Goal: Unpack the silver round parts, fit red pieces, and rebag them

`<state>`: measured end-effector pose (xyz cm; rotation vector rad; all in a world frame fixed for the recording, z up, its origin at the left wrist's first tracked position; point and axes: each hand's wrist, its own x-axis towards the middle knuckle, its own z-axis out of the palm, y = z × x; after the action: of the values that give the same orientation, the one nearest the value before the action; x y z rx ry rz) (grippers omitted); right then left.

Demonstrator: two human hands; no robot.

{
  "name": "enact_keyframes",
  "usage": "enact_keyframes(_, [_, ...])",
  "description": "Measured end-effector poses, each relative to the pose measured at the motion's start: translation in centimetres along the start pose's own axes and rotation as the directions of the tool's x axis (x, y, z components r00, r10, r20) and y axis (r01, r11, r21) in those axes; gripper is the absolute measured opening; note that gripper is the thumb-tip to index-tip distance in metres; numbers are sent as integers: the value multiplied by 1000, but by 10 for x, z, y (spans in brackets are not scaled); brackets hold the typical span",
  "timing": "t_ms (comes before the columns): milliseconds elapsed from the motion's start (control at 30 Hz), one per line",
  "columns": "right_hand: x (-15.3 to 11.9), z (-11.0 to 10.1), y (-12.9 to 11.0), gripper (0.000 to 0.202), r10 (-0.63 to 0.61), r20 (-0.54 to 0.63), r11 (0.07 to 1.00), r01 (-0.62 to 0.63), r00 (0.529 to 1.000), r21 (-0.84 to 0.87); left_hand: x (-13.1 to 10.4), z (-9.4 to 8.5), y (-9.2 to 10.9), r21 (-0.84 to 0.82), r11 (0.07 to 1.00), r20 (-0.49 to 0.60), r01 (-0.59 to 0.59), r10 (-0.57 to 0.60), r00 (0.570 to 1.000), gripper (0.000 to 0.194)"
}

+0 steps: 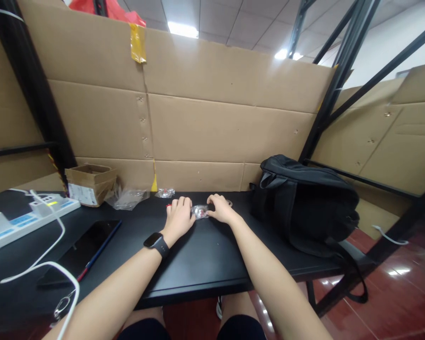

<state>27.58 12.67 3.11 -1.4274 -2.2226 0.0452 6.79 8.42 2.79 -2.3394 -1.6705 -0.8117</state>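
A small clear plastic packet (200, 212) with something red and silvery in it lies between my hands, just above the black table top. My left hand (179, 216), wearing a black watch (156, 242) at the wrist, is closed with its thumb side against the packet's left edge. A bit of red shows beside its outer fingers; what it belongs to is hidden. From the other side, my right hand (220, 208) has curled fingers and thumb at the packet's right edge. Just past it a small pale ring-shaped thing (229, 203) partly shows. Another small clear packet (165, 193) lies behind my left hand.
On the left are an open cardboard box (92, 182), crumpled clear plastic (131, 198), a white power strip (31, 218), a dark phone or tablet (88, 248) and a white cable (53, 264). A black backpack (301, 203) stands right. Cardboard walls (205, 127) close off the back.
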Motion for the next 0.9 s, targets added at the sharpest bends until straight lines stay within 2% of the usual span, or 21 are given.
enact_keyframes(100, [1, -3, -4, 38, -127, 23, 992, 127, 992, 12, -1, -3, 2, 0, 980, 22, -200, 200, 980, 31])
enact_keyframes(200, [0, -6, -12, 40, -164, 109, 986, 165, 980, -3, -1, -2, 1, -16, 960, 116, -281, 281, 953, 35])
enact_keyframes(367, [-3, -9, -18, 40, -57, 193, 998, 63, 980, -24, -3, -1, 3, -36, 967, 153, -250, 253, 955, 34])
enact_keyframes(467, [-4, -9, -16, 43, -45, 213, 999, 50, 976, -19, -3, -2, 6, -20, 969, 145, -248, 248, 958, 33])
enact_keyframes(633, [-5, -10, -12, 18, -26, 148, 1000, 28, 989, -10, -1, 1, 8, 9, 978, 127, -207, 204, 971, 18])
enact_keyframes(767, [-4, -10, -7, 13, -58, 123, 981, 33, 991, 192, 2, 2, 3, -10, 991, 88, -133, 133, 987, 19])
enact_keyframes(900, [-1, -5, 0, 20, -37, 125, 889, -24, 991, 457, 3, 3, -1, -90, 995, 58, -51, 56, 997, 20])
